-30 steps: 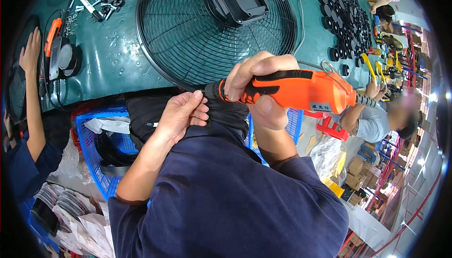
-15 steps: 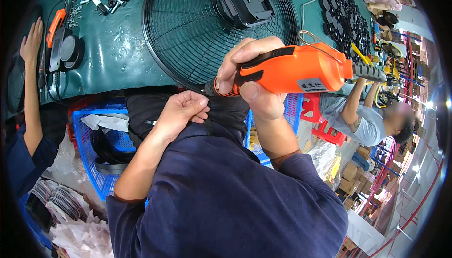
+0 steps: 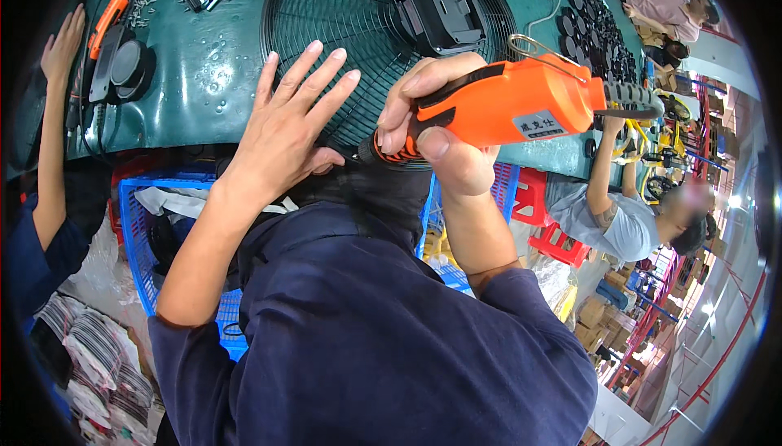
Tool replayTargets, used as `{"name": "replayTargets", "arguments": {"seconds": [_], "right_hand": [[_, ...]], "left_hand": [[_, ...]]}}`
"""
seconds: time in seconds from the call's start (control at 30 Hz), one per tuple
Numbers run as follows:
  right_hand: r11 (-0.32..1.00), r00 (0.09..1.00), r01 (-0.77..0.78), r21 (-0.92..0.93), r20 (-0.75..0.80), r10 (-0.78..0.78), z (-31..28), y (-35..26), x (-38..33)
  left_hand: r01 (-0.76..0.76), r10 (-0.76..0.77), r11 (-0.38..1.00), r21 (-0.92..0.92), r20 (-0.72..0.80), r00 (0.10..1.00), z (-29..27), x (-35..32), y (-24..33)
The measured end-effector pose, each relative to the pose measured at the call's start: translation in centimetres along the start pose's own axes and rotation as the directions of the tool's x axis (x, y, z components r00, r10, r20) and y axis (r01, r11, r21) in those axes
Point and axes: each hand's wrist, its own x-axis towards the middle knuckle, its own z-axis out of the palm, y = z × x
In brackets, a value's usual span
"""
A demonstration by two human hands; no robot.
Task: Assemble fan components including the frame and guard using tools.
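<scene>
The right hand (image 3: pixel 436 132) is gripping an orange plastic electric screwdriver (image 3: pixel 505 104) near the round black wire fan guard (image 3: pixel 326 6); the left hand (image 3: pixel 285 128) is spreading wide, fingers splayed, beside it.

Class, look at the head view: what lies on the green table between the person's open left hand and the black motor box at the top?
In the head view, only the wire fan guard lies between the left hand and the black motor box; its black rings span that stretch of the green table.
</scene>
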Motion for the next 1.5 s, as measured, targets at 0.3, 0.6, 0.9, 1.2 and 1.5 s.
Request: {"name": "replayTargets", "arguments": {"seconds": [0.3,0.6,0.9,1.2,1.5], "right_hand": [[0.992,1.0,0.009,-0.13,0.019,-0.006,0.6,-0.5,-0.9],[0.984,0.997,0.072,-0.162,0.053,-0.065,1.4,-0.9,-2.6],[0.996,0.995,0.084,-0.03,0.063,-0.082,1.5,-0.3,-2.1],[0.986,0.977,0.166,-0.013,0.137,-0.163,0.8,-0.4,-2.0],[0.978,0.926,0.205,-0.024,0.329,-0.186,0.5,0.3,-0.8]], "left_hand": [[-0.016,0.016,1.0,-0.008,-0.008,1.0,-0.2,-0.2,-0.2],[-0.018,0.015,0.998,-0.061,-0.037,0.999,0.0,-0.2,-0.3],[0.0,-0.004,0.997,-0.074,-0.052,0.999,0.1,-0.5,-0.2],[-0.007,-0.001,0.996,-0.088,-0.088,0.996,0.4,-0.4,0.0],[-0.003,-0.006,0.995,-0.095,-0.1,0.995,0.5,-0.6,0.1]]}}
